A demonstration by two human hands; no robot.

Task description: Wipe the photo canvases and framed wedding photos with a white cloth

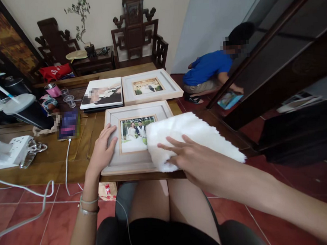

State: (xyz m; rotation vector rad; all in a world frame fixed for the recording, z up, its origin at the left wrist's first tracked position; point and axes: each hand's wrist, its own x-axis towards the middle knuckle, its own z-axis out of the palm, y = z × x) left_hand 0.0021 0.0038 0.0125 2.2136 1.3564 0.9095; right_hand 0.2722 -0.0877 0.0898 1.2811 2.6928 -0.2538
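Note:
A framed wedding photo (133, 134) in a pale picture frame (138, 162) lies face up at the table's near edge. My left hand (105, 147) rests on the frame's left side, fingers stretched out and thumb apart. Over the frame's right part lies a fluffy white cloth (192, 130), covering the photo's right edge and hanging past the table. Spread fingers of my right hand (183, 151) press on top of this cloth near its left end.
Behind are a second picture frame (175, 88) and a photo album (103, 100). A phone (68, 123) with a charging cable, a dark tumbler (30, 111) and a white power strip (11, 151) stand left. A person in a blue shirt (208, 69) squats at right.

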